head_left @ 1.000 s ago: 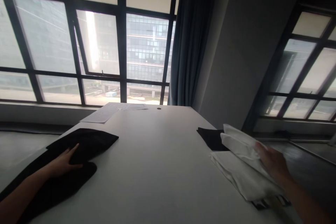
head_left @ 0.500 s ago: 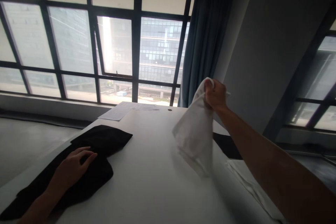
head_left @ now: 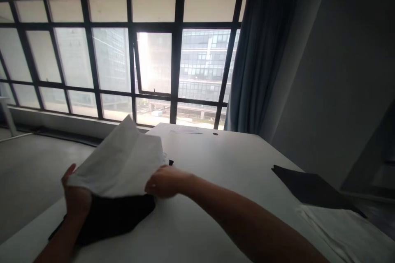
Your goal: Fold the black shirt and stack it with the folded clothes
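A white cloth (head_left: 121, 164) is stretched in the air above the left part of the white table (head_left: 216, 181). My right hand (head_left: 165, 181) grips its right edge, reaching across from the right. My left hand (head_left: 75, 197) holds its left corner. Right under the white cloth lies a black cloth (head_left: 114, 215) on the table, partly hidden by the white cloth and my hands.
At the right edge of the table lie a flat black cloth (head_left: 311, 187) and a folded white cloth (head_left: 345, 230). Papers (head_left: 187, 130) rest at the far end by the window. A blue curtain (head_left: 259, 61) hangs at the back right.
My right hand lifted the white cloth from the right pile and carried it leftward over the black cloth. My left hand left the black cloth and took the white cloth's corner.
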{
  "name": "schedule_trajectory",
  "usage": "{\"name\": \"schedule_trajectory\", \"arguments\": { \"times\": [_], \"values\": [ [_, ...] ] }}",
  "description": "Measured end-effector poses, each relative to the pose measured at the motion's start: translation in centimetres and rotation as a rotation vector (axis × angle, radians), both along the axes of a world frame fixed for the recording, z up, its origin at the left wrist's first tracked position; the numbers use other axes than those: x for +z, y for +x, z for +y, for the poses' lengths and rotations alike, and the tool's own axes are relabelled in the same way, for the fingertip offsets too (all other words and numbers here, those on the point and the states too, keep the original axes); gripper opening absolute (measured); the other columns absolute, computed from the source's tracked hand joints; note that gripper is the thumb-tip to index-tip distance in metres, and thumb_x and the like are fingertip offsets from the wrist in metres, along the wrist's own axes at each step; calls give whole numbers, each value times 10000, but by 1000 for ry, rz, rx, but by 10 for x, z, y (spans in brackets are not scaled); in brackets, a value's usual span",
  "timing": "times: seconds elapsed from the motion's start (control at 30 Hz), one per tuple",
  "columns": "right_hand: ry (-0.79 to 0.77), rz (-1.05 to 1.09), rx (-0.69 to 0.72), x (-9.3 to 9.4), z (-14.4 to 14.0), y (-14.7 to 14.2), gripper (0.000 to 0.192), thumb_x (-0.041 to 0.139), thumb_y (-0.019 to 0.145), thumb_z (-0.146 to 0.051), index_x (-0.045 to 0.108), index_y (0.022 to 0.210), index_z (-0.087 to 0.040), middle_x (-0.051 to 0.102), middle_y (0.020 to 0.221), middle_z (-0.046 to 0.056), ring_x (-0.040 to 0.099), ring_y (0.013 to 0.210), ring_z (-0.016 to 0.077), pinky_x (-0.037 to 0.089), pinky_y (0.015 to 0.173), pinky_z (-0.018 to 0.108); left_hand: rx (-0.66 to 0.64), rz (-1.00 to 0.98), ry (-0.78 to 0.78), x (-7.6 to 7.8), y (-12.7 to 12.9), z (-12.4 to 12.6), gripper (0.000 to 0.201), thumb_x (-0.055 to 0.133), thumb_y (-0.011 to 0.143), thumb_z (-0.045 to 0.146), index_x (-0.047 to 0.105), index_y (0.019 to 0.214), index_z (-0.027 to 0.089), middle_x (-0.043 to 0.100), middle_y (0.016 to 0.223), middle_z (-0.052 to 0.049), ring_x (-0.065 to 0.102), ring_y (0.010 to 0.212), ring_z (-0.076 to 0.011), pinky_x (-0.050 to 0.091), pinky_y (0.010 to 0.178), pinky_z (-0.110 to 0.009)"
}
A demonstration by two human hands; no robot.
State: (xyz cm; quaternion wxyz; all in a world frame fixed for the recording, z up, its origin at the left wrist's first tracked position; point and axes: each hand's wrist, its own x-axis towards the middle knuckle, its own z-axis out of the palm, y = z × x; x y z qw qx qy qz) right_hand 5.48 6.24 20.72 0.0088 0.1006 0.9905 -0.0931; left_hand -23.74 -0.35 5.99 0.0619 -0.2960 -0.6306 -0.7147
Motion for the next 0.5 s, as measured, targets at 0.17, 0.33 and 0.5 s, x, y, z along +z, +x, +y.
{"name": "schedule_trajectory", "arguments": {
  "times": [0.17,0.33,0.5],
  "values": [
    [-173,-63,-342,-77,2,142,345,576,880,-363,709,1162,-215,714,1168,80,662,1062,241,485,944,364,-186,313,-338,1,9,-2,710,525,799,644,487,1346,193,602,1329,-167,641,1100,-323,514,927,-481],
    [-105,163,-1045,-106,16,361,523,432,811,-567,734,1078,-235,700,1178,139,651,1095,305,476,989,441,-279,810,-899,-9,34,9,446,511,776,538,731,1029,244,717,1124,-134,652,1043,-383,486,875,-526],
    [123,123,-1646,-149,-26,532,340,618,500,-589,721,791,-448,697,1057,229,626,1064,434,483,878,548,-182,758,-853,10,46,7,379,401,830,447,667,688,218,732,813,-95,674,662,-302,488,633,-406]
  ]
}}
